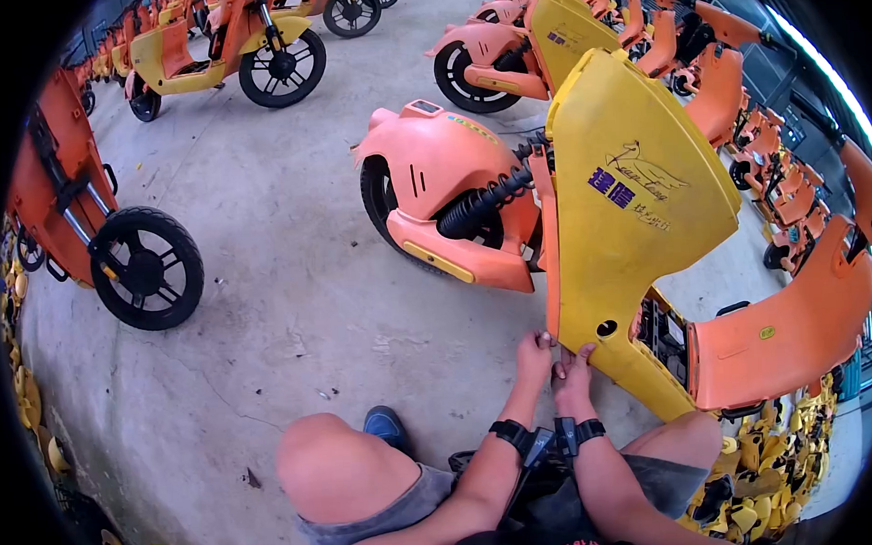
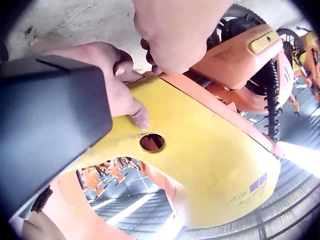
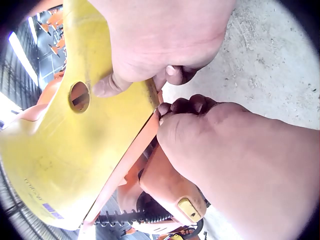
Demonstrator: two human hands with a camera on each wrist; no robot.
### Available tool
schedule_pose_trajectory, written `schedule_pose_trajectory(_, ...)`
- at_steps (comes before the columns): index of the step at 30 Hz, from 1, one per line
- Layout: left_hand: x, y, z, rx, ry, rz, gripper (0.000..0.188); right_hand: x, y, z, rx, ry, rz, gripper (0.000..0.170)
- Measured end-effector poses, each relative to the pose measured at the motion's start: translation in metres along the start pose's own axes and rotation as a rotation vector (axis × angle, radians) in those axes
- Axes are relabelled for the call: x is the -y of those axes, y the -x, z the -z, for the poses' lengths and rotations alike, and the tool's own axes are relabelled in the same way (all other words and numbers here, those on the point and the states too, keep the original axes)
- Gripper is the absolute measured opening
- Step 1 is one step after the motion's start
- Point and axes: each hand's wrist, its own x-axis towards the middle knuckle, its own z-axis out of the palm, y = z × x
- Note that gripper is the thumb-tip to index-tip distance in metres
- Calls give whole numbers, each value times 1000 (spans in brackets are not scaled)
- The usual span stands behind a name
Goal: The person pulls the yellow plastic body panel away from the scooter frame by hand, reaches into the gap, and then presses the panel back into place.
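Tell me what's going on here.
A person handles the yellow panel of an orange scooter with both bare hands. The right hand has its thumb on the panel beside the round hole, its fingers by the lower edge. The left hand has its fingers curled at the corner where the panel meets the orange strip; whether they hold anything is hidden. The panel is on the scooter.

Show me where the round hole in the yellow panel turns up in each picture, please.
Head: the round hole is right of centre, below the middle, low on the yellow panel.
Left wrist: hole near the centre, slightly low.
Right wrist: hole left of centre, slightly high.
Shared landmark: the panel's purple marking.
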Motion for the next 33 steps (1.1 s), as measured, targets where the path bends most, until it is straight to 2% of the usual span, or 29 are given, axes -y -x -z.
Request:
schedule_pose_trajectory(4,-5,-4,2,31,-42,44,22,1,2,0,-4,-8,1,61)
schedule_pose_trajectory(6,-12,-5,3,106,101,310,21,2,-1,1,32,-24,-32,62)
schedule_pose_trajectory(10,-18,-6,8,195,189,402,19,0,-3,3,8,-11,-33,61)
schedule_pose_trajectory(12,-17,-5,8,200,419,502,17,0,-4,2,32,7,-32,61)
schedule_pose_trajectory(15,-15,-6,14,276,554,554,15,-1,-5,6,64,17,-28,61)
schedule_pose_trajectory(21,-21,-6,19,286,780,655,9,-5,-13,15,97,3,-50,60)
schedule_pose_trajectory(30,-29,-14,21,263,848,803,10,-2,-8,10,67,15,-40,64)
schedule_pose_trajectory(33,-24,-11,19,285,791,772,13,-2,-11,13,111,4,-77,65)
